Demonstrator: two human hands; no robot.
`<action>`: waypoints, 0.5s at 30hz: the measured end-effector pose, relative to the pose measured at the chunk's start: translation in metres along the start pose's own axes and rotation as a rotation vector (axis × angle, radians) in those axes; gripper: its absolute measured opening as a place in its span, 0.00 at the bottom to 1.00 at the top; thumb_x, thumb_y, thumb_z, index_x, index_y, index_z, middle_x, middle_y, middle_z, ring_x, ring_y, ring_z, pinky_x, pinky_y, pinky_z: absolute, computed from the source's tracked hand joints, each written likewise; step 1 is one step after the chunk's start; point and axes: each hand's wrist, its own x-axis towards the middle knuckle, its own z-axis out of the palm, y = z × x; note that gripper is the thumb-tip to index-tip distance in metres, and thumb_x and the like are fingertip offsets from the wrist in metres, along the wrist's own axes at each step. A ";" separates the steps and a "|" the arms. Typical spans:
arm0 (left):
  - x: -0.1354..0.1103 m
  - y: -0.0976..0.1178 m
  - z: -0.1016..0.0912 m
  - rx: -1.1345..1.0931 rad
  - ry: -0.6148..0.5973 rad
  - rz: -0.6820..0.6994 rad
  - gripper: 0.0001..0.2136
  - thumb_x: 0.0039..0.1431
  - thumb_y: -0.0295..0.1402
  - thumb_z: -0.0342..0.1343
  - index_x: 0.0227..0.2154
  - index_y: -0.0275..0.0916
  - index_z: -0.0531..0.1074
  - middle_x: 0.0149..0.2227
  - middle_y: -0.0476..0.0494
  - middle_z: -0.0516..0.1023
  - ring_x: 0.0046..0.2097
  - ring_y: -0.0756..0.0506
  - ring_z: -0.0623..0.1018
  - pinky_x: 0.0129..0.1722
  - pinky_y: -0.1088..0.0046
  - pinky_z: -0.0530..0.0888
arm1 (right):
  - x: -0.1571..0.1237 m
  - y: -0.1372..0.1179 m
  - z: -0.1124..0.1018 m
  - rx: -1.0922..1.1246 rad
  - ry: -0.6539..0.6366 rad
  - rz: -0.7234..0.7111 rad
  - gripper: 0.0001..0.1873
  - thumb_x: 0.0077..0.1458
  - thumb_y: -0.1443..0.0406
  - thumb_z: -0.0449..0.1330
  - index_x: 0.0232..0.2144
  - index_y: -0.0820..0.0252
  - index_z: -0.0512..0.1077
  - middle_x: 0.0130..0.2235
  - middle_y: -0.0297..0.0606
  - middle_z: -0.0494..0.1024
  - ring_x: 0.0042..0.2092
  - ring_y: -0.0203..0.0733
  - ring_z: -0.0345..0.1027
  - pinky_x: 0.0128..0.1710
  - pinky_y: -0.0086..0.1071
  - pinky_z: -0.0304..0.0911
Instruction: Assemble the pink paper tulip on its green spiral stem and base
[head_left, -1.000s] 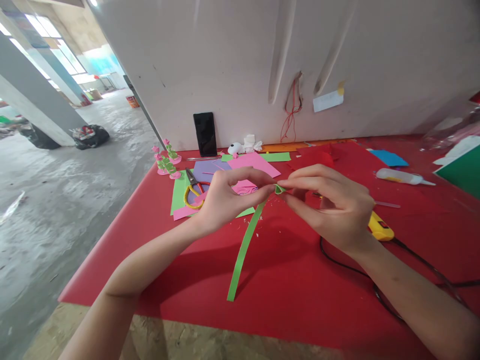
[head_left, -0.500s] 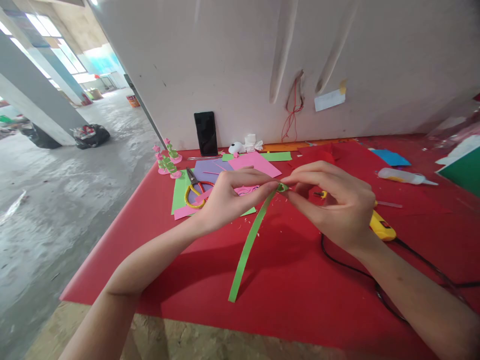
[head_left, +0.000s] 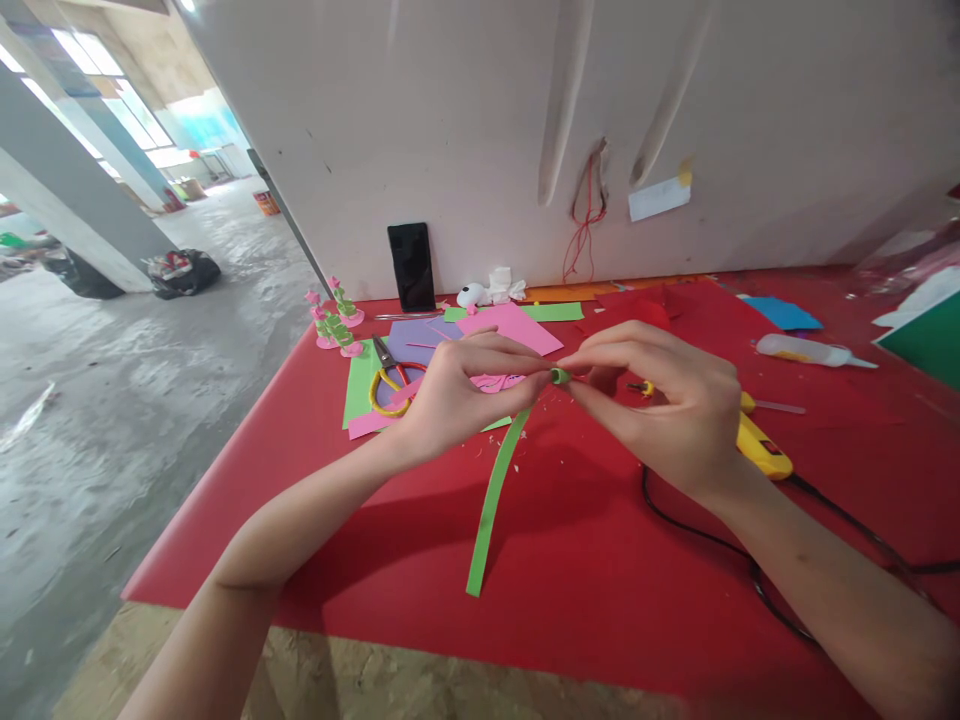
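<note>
A narrow green paper strip (head_left: 496, 505) hangs down over the red table, its upper end rolled into a small coil between my fingertips. My left hand (head_left: 476, 390) pinches the coil from the left, thumb and forefinger pressed together. From the right, my right hand (head_left: 664, 405) pinches the same coil with thumb and forefinger. Behind my left hand lie scissors (head_left: 390, 390) with yellow and red handles, on sheets of coloured paper. A yellow glue gun (head_left: 763, 447) with a black cord lies beyond my right wrist, partly hidden by the hand.
Small pink-and-green paper flowers (head_left: 334, 325) stand at the table's left edge. A black phone (head_left: 412, 267) leans on the wall. A plastic squeeze bottle (head_left: 810, 351) and blue paper (head_left: 784, 313) lie at right on the red table cover (head_left: 600, 600).
The coil has turned in my fingers and looks more tightly wound. The strip's hanging end has shifted slightly right and up. Both hands stay almost in place.
</note>
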 end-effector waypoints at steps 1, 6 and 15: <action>0.000 0.000 0.000 -0.009 -0.009 -0.026 0.07 0.55 0.30 0.58 0.24 0.40 0.80 0.30 0.46 0.83 0.36 0.48 0.79 0.39 0.70 0.77 | 0.000 0.000 0.000 -0.001 0.001 -0.002 0.08 0.53 0.73 0.61 0.32 0.54 0.71 0.32 0.31 0.75 0.24 0.27 0.64 0.20 0.25 0.61; 0.001 0.000 0.000 -0.075 0.027 -0.066 0.07 0.51 0.27 0.58 0.23 0.40 0.79 0.28 0.48 0.82 0.34 0.49 0.79 0.36 0.73 0.76 | -0.001 0.001 0.001 0.034 -0.015 -0.002 0.07 0.52 0.74 0.62 0.33 0.58 0.72 0.32 0.32 0.75 0.24 0.25 0.63 0.22 0.23 0.61; 0.001 0.002 0.000 -0.180 0.063 -0.127 0.07 0.52 0.28 0.59 0.22 0.40 0.80 0.29 0.49 0.83 0.33 0.51 0.79 0.34 0.76 0.76 | 0.004 -0.006 -0.008 0.356 -0.057 0.430 0.02 0.53 0.67 0.62 0.30 0.54 0.75 0.30 0.30 0.74 0.29 0.28 0.65 0.25 0.24 0.63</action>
